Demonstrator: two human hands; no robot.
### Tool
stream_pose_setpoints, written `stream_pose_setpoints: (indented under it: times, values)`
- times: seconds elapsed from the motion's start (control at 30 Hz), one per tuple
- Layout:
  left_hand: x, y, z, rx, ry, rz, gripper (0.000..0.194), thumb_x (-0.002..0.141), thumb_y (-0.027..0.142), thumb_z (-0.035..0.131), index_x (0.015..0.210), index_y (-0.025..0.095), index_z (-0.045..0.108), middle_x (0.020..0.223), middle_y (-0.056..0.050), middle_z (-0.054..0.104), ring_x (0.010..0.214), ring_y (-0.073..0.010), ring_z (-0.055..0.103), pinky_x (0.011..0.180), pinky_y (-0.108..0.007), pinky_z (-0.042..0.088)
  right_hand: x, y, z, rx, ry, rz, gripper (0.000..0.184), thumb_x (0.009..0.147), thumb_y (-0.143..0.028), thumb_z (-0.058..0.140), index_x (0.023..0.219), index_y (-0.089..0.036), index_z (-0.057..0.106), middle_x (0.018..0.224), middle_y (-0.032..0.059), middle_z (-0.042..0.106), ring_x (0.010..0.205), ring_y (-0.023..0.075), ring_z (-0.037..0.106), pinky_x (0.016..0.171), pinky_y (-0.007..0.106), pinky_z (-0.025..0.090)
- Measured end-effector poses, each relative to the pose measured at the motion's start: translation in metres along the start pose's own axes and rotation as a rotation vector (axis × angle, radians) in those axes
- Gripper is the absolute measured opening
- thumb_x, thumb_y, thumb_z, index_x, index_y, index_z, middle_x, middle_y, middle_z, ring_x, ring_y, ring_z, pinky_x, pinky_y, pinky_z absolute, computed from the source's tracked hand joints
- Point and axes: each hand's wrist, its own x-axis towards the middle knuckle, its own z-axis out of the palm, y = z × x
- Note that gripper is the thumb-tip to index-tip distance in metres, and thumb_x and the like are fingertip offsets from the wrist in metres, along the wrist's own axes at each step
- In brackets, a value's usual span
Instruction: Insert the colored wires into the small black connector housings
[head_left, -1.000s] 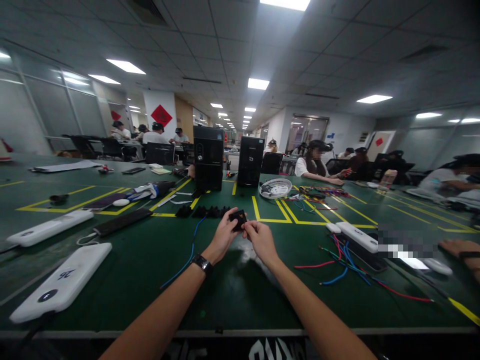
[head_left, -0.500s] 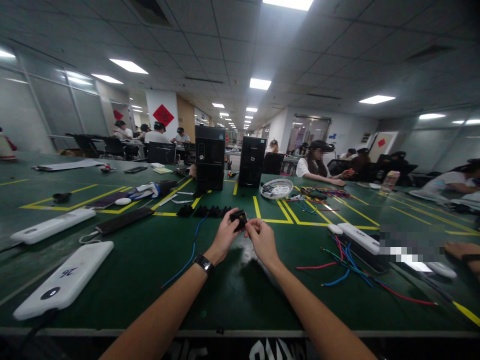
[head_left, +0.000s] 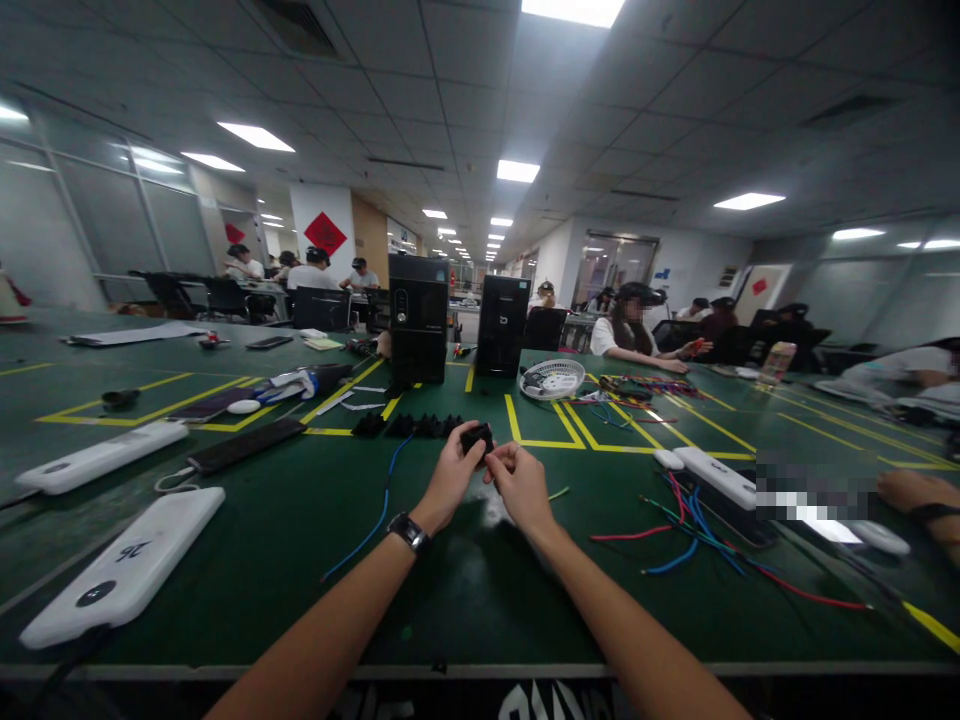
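Observation:
My left hand [head_left: 450, 470], with a dark watch on its wrist, grips a small black block [head_left: 475, 437] between thumb and fingers. Close against that block, my right hand [head_left: 521, 485] is closed in a pinch. A green-yellow wire end [head_left: 559, 493] sticks out behind the right hand and appears to be held in it; its other end is hidden by the fingers. Beyond the left hand lies a row of similar black blocks [head_left: 425, 425] on the green table [head_left: 465, 610]. A blue wire [head_left: 385, 500] runs from that row towards me.
Loose red, blue and green wires [head_left: 694, 530] lie at right beside a white device [head_left: 716, 477]. At left are a white numbered power bank [head_left: 127, 560] and a dark slab [head_left: 247, 445]. Two black computer towers [head_left: 418, 320] and a white basket [head_left: 553, 380] stand ahead. Another person's hand [head_left: 911, 493] rests far right.
The green-yellow wire end has come into sight to the right of my right hand. Both hands stay nearly in place, and the black block has turned slightly.

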Motion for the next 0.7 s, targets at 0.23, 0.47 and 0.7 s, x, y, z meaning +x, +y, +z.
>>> stream_pose_setpoints:
  times: [0.23, 0.47, 0.7]
  values:
    - [-0.002, 0.001, -0.003, 0.168, 0.066, 0.033, 0.043, 0.079, 0.034, 0.061, 0.117, 0.018, 0.050, 0.121, -0.014, 0.059, 0.093, -0.0217, 0.064, 0.078, -0.036, 0.054, -0.006, -0.004, 0.005, -0.009, -0.128, -0.005, 0.015, 0.086, -0.030, 0.048, 0.082, -0.020, 0.057, 0.063, -0.0004, 0.064, 0.047, 0.0123, 0.056, 0.047, 0.022, 0.042]
    - [0.001, -0.002, -0.010, 0.123, 0.021, 0.042, 0.047, 0.080, 0.038, 0.058, 0.121, 0.017, 0.044, 0.114, -0.013, 0.060, 0.082, -0.0206, 0.067, 0.074, -0.042, 0.056, -0.001, -0.006, -0.127, -0.691, 0.099, -0.147, 0.023, 0.087, -0.030, 0.046, 0.088, -0.017, 0.066, 0.088, 0.0079, 0.069, 0.080, 0.0203, 0.063, 0.074, 0.030, 0.044]
    - [0.002, -0.008, 0.002, 0.161, -0.057, 0.044, 0.046, 0.082, 0.037, 0.054, 0.122, 0.021, 0.038, 0.108, -0.010, 0.062, 0.077, -0.0193, 0.069, 0.076, -0.042, 0.055, -0.008, 0.048, -0.276, -1.275, -0.006, 0.410, 0.039, 0.078, -0.028, 0.057, 0.113, -0.011, 0.061, 0.109, 0.0164, 0.064, 0.101, 0.0256, 0.059, 0.085, 0.031, 0.041]
